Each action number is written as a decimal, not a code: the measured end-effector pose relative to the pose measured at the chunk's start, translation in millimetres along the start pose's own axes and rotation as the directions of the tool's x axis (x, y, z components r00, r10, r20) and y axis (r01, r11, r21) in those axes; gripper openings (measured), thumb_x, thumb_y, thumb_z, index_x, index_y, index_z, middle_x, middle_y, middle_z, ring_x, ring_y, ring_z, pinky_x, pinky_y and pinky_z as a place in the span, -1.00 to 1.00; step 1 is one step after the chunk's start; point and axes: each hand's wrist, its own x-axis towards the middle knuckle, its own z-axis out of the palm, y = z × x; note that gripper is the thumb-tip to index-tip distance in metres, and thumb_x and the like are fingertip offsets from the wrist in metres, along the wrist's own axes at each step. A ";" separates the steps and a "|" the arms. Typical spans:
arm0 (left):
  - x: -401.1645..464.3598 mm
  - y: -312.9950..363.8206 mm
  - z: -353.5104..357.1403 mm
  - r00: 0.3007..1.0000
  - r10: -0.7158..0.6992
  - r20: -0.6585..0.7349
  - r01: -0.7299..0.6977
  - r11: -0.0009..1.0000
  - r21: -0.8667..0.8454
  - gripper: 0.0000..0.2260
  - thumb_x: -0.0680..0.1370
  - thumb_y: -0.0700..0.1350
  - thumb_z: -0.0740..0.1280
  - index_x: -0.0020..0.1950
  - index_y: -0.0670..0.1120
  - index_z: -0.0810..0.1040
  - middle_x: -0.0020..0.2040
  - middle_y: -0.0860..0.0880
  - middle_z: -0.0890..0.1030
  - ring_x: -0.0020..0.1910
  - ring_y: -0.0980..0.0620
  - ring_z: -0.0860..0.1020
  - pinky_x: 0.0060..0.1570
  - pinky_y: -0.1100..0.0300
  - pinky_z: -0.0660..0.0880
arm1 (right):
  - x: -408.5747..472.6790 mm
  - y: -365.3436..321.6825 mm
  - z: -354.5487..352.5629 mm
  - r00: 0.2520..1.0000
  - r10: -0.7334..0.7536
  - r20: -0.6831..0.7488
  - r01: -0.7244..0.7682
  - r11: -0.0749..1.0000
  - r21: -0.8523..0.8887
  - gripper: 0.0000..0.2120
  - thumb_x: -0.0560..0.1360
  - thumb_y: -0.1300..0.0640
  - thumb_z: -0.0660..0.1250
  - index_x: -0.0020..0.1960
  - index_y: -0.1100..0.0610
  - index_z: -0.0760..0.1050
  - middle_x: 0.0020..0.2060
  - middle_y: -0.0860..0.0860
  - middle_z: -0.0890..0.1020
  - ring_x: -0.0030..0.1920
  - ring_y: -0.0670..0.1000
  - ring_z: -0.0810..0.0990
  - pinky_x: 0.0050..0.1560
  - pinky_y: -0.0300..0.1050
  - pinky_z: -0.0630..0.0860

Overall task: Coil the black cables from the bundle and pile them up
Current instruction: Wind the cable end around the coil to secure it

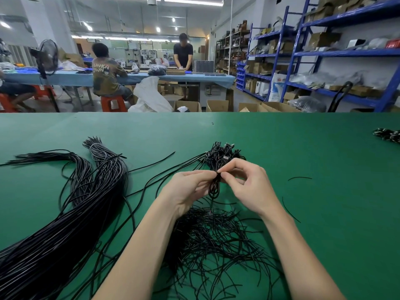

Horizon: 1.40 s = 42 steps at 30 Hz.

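Fingers: left hand point(188, 187) pinches the top of a small coil point(214, 187) between thumb and fingers; right hand point(246, 182) pinches the same spot from the other side, fingertips nearly meeting the left's. Both narrow, both holding the coil. The coil hangs in a short narrow loop below the pinch, above the bench point(281, 148), about mid-bench.

Step in hand, as I judge it: closing off the coil at its neck, by wrap or tie. Too small to tell which.

To do it well: keep the left pinch firm at the neck so the loops stay even; let the right work the free end round tight, close under the fingers; tuck the end so it will not spring loose.

Just beyond the hands, toward the far edge: pile point(225, 153) of finished coils. The new coil should go on top there, not beside it.

Below the hands, near edge: loose tangle point(216, 239) of thin strands.

Left side of the bench: the bundle point(65, 224), thick, running from the near left corner toward mid-bench, much still uncoiled.

Far right edge: another small dark heap point(388, 134).
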 end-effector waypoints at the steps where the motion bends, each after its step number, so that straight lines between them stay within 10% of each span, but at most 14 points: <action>1: 0.7 0.3 -1.0 1.000 -0.001 0.002 0.001 1.000 0.029 -0.95 0.49 -0.31 0.45 -0.06 -0.22 0.68 -0.16 -0.14 0.72 -0.22 0.03 0.64 -0.09 0.18 0.61 | 0.4 -0.1 -0.4 1.000 0.005 0.014 -0.005 1.000 -0.005 -0.81 0.56 0.28 0.41 -0.13 0.00 0.62 -0.18 -0.12 0.70 -0.08 -0.06 0.69 -0.02 -0.12 0.68; 6: -0.6 0.9 0.3 0.998 0.043 -0.034 -0.041 0.997 0.059 -0.97 0.50 -0.34 0.43 -0.10 -0.25 0.66 -0.21 -0.16 0.71 -0.27 0.03 0.65 -0.14 0.19 0.64 | 2.2 -5.0 -1.4 0.998 -0.013 0.060 0.020 0.992 -0.126 -0.78 0.56 0.22 0.40 -0.16 -0.08 0.57 -0.22 -0.18 0.67 -0.25 -0.16 0.61 -0.22 -0.36 0.52; 11: -0.6 -3.8 7.9 0.956 0.249 -0.153 -0.180 0.914 0.362 -0.84 0.47 -0.25 0.49 -0.30 -0.08 0.66 -0.33 -0.10 0.59 -0.38 0.07 0.48 -0.27 0.29 0.49 | 8.0 -10.3 0.7 0.997 -0.011 0.079 0.037 0.943 -0.331 -0.86 0.50 0.18 0.38 -0.16 -0.05 0.54 -0.23 -0.14 0.66 -0.40 -0.11 0.55 -0.18 -0.07 0.63; 19: -1.2 -3.7 10.4 0.927 0.331 -0.175 -0.212 0.848 0.485 -0.84 0.43 -0.13 0.47 -0.36 -0.01 0.67 -0.44 0.06 0.60 -0.38 0.12 0.50 -0.25 0.17 0.49 | 10.0 -7.7 -4.7 0.998 -0.035 0.046 0.049 0.934 -0.353 -0.84 0.47 0.11 0.51 -0.22 -0.12 0.62 -0.30 -0.21 0.69 -0.19 -0.25 0.65 -0.08 -0.27 0.60; 24: -0.6 1.3 9.2 0.959 0.251 -0.134 -0.189 0.913 0.362 -0.87 0.45 -0.18 0.42 -0.22 -0.24 0.67 -0.37 -0.15 0.51 -0.28 -0.03 0.44 0.21 -0.07 0.54 | 9.2 -3.8 -0.8 0.996 -0.083 0.021 0.086 0.941 -0.326 -0.83 0.49 0.08 0.51 -0.21 -0.17 0.63 -0.29 -0.25 0.69 -0.18 -0.25 0.66 -0.11 -0.34 0.59; 36: -1.2 2.7 6.7 0.998 0.049 -0.049 -0.055 0.987 -0.150 -0.91 0.51 -0.32 0.42 -0.01 -0.24 0.67 -0.11 -0.11 0.72 -0.10 0.03 0.66 -0.04 0.20 0.63 | 3.8 -3.2 7.7 0.957 -0.275 -0.095 0.240 0.931 -0.276 -0.90 0.53 0.28 0.44 -0.07 0.10 0.64 -0.18 -0.10 0.65 -0.12 -0.20 0.60 -0.16 -0.48 0.48; 42: -3.1 0.7 -4.5 0.973 -0.161 0.164 0.205 0.932 -0.300 -0.75 0.34 -0.21 0.54 -0.03 -0.22 0.62 -0.24 -0.09 0.61 -0.38 0.09 0.53 -0.36 0.33 0.56 | 2.0 -5.6 5.0 0.940 -0.315 -0.131 0.295 0.944 -0.148 -0.90 0.53 0.26 0.45 -0.07 0.07 0.65 -0.14 -0.15 0.67 -0.06 -0.10 0.65 -0.09 -0.36 0.55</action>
